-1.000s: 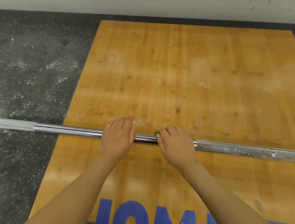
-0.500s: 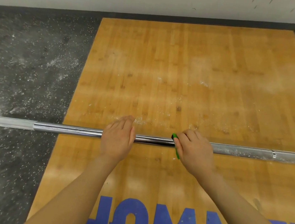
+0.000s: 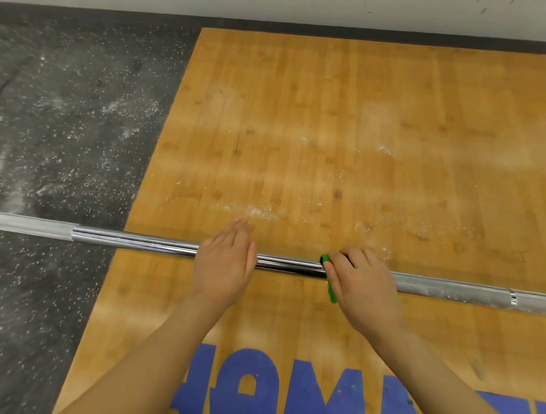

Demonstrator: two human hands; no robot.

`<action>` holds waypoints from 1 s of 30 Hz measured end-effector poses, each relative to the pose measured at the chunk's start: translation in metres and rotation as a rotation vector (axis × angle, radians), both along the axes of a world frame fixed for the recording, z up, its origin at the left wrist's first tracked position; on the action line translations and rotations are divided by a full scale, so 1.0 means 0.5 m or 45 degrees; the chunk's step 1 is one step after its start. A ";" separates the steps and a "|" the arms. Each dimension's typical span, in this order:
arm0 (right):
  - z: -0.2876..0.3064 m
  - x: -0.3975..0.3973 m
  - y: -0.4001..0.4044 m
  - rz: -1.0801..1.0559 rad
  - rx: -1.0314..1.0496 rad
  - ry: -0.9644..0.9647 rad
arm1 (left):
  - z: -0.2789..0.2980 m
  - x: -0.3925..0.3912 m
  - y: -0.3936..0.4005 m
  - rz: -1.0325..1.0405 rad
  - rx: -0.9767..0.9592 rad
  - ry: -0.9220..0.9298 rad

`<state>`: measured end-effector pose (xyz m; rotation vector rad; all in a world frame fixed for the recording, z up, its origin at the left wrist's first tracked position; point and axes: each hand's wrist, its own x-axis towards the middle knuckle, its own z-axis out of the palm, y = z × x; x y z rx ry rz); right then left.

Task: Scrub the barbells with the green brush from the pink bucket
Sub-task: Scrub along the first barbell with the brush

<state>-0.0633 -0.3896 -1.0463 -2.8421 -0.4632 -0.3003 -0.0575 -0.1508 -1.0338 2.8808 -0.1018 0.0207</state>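
On the long shiny steel barbell lying across the wooden floor, your flat left hand only rests while your right hand grips the small green brush, so the bar could roll away.

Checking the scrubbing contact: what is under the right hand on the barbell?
Under the right hand a green brush sits across the barbell. Only its left edge shows; the bristles and the bar beneath are covered by the hand.

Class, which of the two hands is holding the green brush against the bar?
The right hand grips the green brush; the left hand lies flat on the bar.
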 end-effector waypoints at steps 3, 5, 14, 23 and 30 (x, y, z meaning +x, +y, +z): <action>-0.001 -0.003 0.031 0.037 0.025 -0.016 | 0.008 -0.012 0.004 0.034 -0.121 0.055; 0.004 0.000 0.065 0.063 0.053 -0.046 | 0.016 -0.018 0.009 0.034 -0.147 0.029; 0.004 -0.016 0.158 0.156 0.036 0.018 | 0.004 -0.025 0.006 0.061 -0.066 0.027; -0.004 -0.048 -0.019 0.114 -0.077 -0.003 | 0.005 -0.029 0.007 0.067 -0.013 0.016; 0.020 -0.042 -0.021 0.022 0.184 -0.157 | 0.003 -0.004 0.008 0.051 -0.022 0.033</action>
